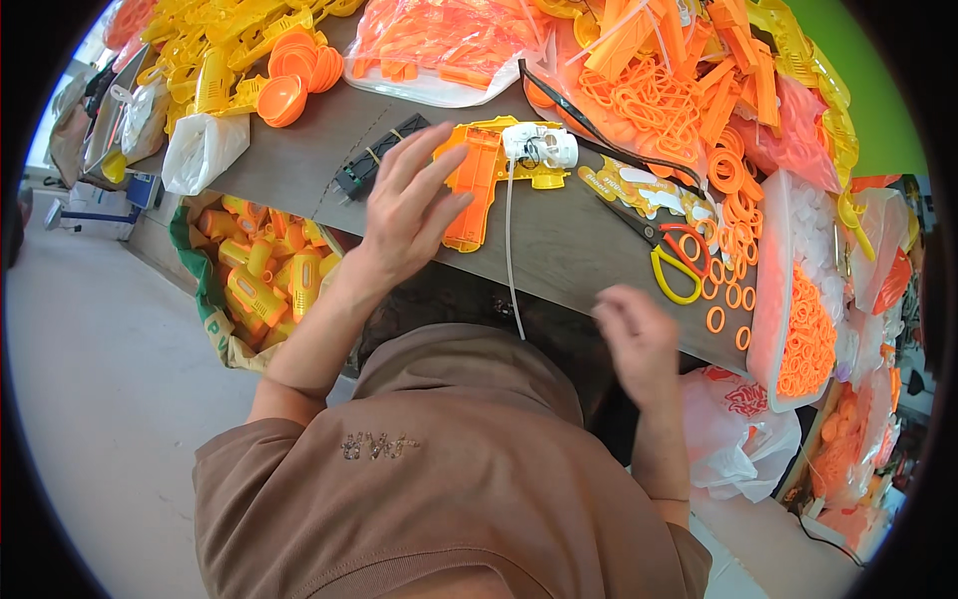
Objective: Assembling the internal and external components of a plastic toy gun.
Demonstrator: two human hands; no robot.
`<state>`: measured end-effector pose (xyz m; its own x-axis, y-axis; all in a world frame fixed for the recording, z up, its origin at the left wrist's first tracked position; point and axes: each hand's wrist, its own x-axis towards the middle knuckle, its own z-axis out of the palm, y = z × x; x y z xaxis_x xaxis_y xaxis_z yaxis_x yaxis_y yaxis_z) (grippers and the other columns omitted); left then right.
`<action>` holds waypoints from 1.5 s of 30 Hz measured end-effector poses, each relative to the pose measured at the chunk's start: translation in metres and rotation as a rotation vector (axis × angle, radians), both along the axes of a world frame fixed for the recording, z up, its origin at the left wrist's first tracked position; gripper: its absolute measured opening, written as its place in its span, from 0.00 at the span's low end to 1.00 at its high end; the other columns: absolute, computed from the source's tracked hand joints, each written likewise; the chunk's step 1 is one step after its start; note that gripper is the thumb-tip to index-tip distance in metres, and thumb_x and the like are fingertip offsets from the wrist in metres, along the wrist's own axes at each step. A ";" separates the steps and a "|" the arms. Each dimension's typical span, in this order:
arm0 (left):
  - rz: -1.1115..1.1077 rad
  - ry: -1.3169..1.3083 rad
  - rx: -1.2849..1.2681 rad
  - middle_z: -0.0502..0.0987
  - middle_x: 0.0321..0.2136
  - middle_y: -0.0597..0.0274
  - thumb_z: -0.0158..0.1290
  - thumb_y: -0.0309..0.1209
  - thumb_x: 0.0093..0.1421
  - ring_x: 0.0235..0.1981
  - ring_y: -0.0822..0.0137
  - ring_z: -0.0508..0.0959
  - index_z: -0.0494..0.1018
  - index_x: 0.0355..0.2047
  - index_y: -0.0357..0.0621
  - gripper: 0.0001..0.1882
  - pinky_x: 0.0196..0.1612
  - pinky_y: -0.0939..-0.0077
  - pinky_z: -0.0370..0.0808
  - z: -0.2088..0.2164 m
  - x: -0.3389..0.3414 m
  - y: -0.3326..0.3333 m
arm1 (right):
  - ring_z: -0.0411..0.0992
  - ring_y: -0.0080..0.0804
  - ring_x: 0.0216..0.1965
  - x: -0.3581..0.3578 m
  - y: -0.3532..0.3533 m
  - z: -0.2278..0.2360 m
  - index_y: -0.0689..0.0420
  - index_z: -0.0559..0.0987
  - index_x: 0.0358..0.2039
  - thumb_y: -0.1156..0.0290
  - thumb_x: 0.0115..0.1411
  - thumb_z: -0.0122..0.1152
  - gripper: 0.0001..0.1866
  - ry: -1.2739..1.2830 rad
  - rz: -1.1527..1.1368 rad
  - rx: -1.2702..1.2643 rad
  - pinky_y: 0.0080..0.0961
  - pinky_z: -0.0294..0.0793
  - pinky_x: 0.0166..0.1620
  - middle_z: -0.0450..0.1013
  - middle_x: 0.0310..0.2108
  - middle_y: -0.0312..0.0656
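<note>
My left hand [407,210] is raised over the table's front edge, palm inward, fingers apart and holding nothing. Just beyond it lies a toy gun body [479,190] of yellow and orange plastic. A white mechanism [540,146] with dark wires sits in it, and a pale thin tube [512,250] hangs from it over the edge. Partly behind my left fingers is a black rectangular part [374,160]. My right hand [639,344], slightly blurred, hovers off the table's front edge with loosely bent fingers. I see nothing in it. Scissors [671,255] with red and yellow handles lie beyond it.
Orange rings [733,295] lie at the right beside a clear bin [773,329] of small orange and white parts. Bags of orange parts [439,45] and yellow shells [210,75] line the back. A sack of yellow-orange parts [259,275] stands at lower left.
</note>
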<state>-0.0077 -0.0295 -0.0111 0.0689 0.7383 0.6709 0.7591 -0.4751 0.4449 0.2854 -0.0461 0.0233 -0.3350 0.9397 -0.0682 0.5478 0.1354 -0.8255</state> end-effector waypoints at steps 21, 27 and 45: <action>-0.519 -1.484 -1.333 0.79 0.36 0.52 0.51 0.26 0.61 0.39 0.65 0.78 0.73 0.44 0.32 0.13 0.45 0.73 0.74 -0.049 0.061 -0.068 | 0.69 0.49 0.38 0.066 0.087 0.020 0.60 0.66 0.47 0.87 0.44 0.47 0.25 -0.579 0.287 0.540 0.38 0.69 0.41 0.68 0.35 0.51; -0.527 -1.491 -1.283 0.79 0.30 0.52 0.52 0.26 0.60 0.32 0.67 0.78 0.73 0.44 0.31 0.13 0.41 0.75 0.74 -0.040 0.064 -0.067 | 0.65 0.21 0.32 0.067 0.063 0.039 0.57 0.66 0.48 0.88 0.47 0.53 0.26 -0.238 0.099 -0.061 0.19 0.67 0.36 0.65 0.32 0.36; -0.603 -1.617 -1.311 0.79 0.29 0.50 0.53 0.26 0.59 0.29 0.64 0.79 0.67 0.49 0.29 0.19 0.39 0.72 0.76 -0.042 0.061 -0.069 | 0.62 0.15 0.21 -0.010 -0.019 -0.041 0.59 0.62 0.57 0.55 0.60 0.54 0.30 0.204 0.323 -0.690 0.12 0.64 0.25 0.64 0.27 0.31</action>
<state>0.0529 -0.0988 -0.0533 0.4529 0.8132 -0.3654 -0.5945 0.5809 0.5560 0.2754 -0.0654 -0.0177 -0.6527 0.5618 -0.5084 0.3976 -0.3171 -0.8610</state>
